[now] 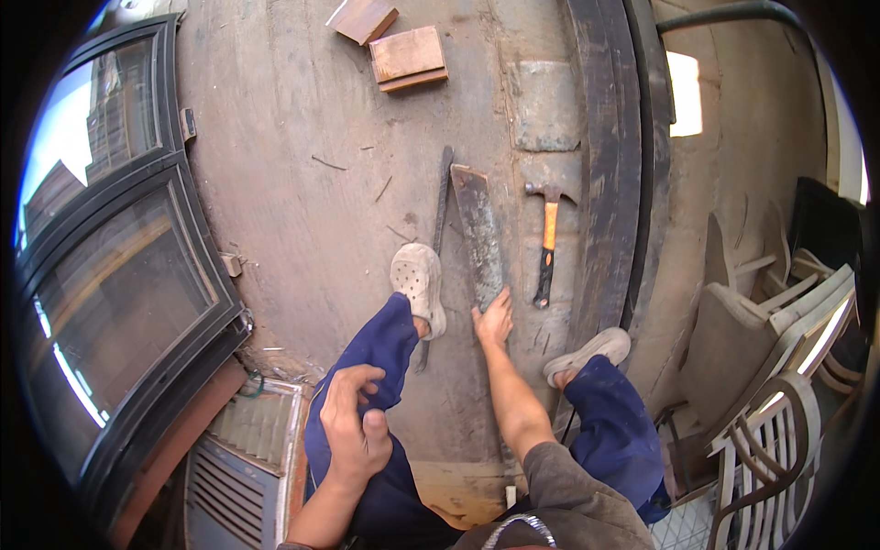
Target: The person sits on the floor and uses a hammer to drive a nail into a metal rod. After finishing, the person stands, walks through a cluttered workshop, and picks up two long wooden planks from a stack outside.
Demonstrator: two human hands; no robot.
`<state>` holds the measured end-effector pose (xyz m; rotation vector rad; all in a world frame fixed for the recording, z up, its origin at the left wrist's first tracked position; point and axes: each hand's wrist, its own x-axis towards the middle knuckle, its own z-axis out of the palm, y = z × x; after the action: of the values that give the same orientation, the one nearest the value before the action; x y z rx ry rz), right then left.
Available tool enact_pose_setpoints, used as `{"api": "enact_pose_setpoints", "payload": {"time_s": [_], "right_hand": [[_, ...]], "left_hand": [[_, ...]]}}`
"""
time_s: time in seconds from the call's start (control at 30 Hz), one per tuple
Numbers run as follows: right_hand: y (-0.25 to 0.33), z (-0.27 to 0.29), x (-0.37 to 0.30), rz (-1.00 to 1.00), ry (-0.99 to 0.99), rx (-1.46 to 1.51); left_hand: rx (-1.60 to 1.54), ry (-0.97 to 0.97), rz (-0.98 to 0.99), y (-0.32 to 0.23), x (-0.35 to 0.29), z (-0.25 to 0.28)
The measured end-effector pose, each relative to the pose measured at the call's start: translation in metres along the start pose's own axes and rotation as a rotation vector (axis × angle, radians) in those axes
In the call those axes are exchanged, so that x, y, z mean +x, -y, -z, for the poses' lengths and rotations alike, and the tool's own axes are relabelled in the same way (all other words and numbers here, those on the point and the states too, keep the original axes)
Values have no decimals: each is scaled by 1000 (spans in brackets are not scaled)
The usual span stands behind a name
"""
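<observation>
**Right hand (pixel 496 319) grips the near end of a weathered board (pixel 478 225)**

The dusty floor (pixel 293 229) spreads beneath everything. Along its left side stands a large dark glazed frame (pixel 169 92), and along its right side runs a long dark beam (pixel 605 119). Wooden chairs (pixel 733 344) crowd the far right, beyond the beam, while a slatted grey panel (pixel 229 500) sits at the lower left, near the person's left leg.

The board stretches away from the person between the two feet, its near end between the right thumb on the left edge and the fingers on the right. Whether that end is raised off the floor cannot be told. Just left of the board is a narrow dark bar (pixel 442 206), partly hidden by the left shoe (pixel 417 280); the right shoe (pixel 591 355) is near the beam.

To the right of the board, apart from it, a claw hammer (pixel 548 238) lies with its head away from the person and its orange-and-black handle toward them. The left hand (pixel 356 426) is in front of the left leg, fingers loosely curled around nothing. Two wooden blocks (pixel 409 57) lie well beyond the board, and thin dark slivers (pixel 328 163) dot the floor to its left.
</observation>
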<state>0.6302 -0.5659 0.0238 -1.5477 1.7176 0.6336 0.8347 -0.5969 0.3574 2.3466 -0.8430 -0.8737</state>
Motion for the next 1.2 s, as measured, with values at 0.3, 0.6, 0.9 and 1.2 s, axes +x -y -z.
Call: {"api": "enact_pose_setpoints", "payload": {"time_s": [0.3,0.6,0.9,1.2], "right_hand": [[-27,57,-21,4,44,49],[-19,91,-29,-95,64,-73],[-21,189,-84,-156,63,-65],[-18,278,-65,-71,40,41]], "left_hand": [[114,315,173,52,-13,14],[144,504,200,77,12,23],[78,493,132,67,12,10],[-473,561,604,-21,82,-125]]}}
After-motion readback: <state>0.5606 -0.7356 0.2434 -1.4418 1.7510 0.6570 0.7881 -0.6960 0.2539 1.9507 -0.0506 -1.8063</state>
